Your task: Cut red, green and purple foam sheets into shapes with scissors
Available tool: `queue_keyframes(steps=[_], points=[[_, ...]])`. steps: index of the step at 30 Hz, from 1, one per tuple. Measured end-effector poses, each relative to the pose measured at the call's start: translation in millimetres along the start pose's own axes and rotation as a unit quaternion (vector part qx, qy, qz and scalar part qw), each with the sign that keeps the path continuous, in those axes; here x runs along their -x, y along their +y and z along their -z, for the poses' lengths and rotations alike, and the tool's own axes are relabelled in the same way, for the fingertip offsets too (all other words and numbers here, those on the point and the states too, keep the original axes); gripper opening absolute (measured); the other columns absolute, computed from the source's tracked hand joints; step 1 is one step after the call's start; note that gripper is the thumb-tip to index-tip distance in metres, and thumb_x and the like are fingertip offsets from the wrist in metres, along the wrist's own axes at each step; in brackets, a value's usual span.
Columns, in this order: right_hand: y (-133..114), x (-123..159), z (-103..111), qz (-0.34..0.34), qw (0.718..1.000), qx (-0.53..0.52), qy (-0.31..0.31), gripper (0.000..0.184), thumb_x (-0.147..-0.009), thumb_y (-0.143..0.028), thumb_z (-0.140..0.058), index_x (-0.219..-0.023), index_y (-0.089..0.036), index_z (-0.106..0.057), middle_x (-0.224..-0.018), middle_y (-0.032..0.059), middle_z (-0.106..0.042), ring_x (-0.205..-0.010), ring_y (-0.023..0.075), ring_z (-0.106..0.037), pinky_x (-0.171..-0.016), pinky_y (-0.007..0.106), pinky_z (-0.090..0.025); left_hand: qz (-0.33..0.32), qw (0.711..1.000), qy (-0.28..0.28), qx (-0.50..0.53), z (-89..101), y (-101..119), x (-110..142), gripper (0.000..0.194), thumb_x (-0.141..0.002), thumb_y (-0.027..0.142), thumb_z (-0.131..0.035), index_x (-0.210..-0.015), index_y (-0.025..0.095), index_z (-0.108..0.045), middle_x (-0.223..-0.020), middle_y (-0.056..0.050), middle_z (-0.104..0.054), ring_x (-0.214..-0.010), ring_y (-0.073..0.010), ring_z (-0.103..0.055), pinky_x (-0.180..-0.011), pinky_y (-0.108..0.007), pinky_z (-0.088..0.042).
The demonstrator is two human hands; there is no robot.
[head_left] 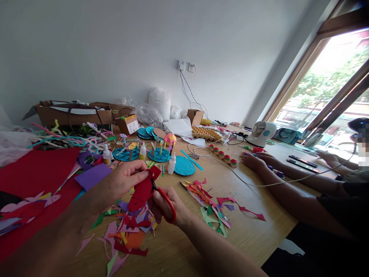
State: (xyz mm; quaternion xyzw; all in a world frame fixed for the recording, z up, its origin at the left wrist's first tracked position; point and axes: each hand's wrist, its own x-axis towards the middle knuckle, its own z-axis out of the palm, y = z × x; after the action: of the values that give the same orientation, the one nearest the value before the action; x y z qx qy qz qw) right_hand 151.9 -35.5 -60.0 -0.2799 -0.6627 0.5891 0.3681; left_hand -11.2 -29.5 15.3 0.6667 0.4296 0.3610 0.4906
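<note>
Seemingly part-cut: red paper [140,192], lower centre, flap attached | left hand [133,176]: grip pinching paper | right hand [173,204]: grip around scissors [172,209] | scraps [135,238] beneath, on desk [245,231]

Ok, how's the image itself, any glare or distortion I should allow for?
All in the head view: daylight washes out the window; the dark sleeve at lower right loses detail; wide-angle stretch shows toward the edges; pixelation covers a patch at far right; the red scissors and red piece stay readable.
</note>
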Motion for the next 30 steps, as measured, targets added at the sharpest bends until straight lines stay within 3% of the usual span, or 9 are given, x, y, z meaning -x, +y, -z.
queue_keyframes(steps=[13, 30], points=[[2, 0, 0, 0.007, 1.0, -0.002, 0.007, 0.06, -0.075, -0.069, -0.042, -0.052, -0.015, -0.048, -0.041, -0.0021, -0.045, -0.035, 0.0056, -0.04, -0.036, 0.017, -0.028, -0.041, 0.999, -0.006, -0.02, -1.5, -7, -2, 0.027, -0.079, 0.043, -0.049, -0.066, 0.02, -0.049, -0.057, 0.005, -0.051, -0.051, -0.0102, -0.044, -0.047, -0.02, -0.036], [3, 0, 0, 0.011, 1.0, -0.003, 0.008, 0.059, -0.077, -0.068, -0.042, -0.052, -0.014, -0.048, -0.04, -0.0023, -0.045, -0.034, 0.0046, -0.037, -0.035, 0.016, -0.026, -0.038, 0.999, -0.001, -0.033, -4.7, -6, -2, 0.027, -0.077, 0.043, -0.049, -0.065, 0.019, -0.049, -0.057, 0.006, -0.047, -0.053, -0.0105, -0.042, -0.047, -0.02, -0.034]])
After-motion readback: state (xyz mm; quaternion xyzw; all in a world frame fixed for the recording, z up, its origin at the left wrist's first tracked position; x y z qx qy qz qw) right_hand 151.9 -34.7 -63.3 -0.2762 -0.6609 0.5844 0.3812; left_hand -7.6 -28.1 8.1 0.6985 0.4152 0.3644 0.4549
